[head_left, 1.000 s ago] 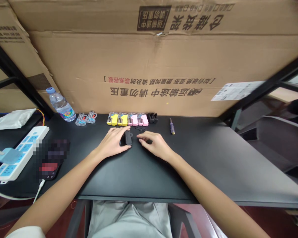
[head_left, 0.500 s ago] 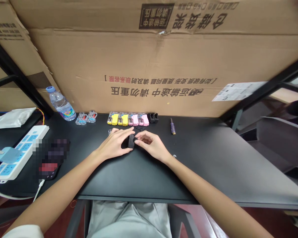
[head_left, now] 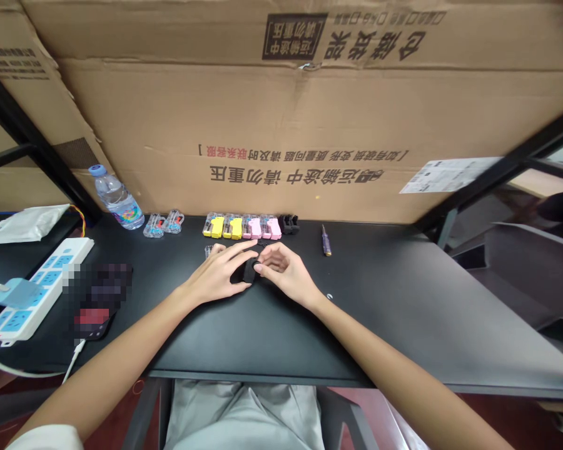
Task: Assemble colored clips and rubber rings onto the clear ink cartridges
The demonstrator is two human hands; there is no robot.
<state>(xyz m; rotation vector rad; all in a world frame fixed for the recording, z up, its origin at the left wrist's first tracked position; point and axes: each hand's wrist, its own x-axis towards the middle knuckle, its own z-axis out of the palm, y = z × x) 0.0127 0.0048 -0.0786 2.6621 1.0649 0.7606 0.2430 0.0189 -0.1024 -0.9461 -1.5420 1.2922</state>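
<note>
Both hands meet over a small black plastic part [head_left: 248,271] at the middle of the black table [head_left: 385,312]. My left hand [head_left: 218,274] grips the part between thumb and fingers. My right hand [head_left: 284,272] pinches its right side with curled fingers. Just behind the hands lies a row of small cartridges, yellow ones [head_left: 223,226] and pink ones [head_left: 261,227], with a black piece [head_left: 288,223] at the row's right end. Small black rings [head_left: 263,241] lie between the row and my hands.
A screwdriver [head_left: 326,240] lies right of the row; a tiny ring [head_left: 329,296] sits near my right wrist. Two clear cartridges [head_left: 163,223], a water bottle [head_left: 116,197], a white power strip [head_left: 37,286] and a phone [head_left: 96,300] are at the left. A cardboard wall [head_left: 281,125] backs the table.
My right hand came in from the table surface and closed on the black part's right side. The left hand lifted and tilted the part; a clear piece shows behind its fingers.
</note>
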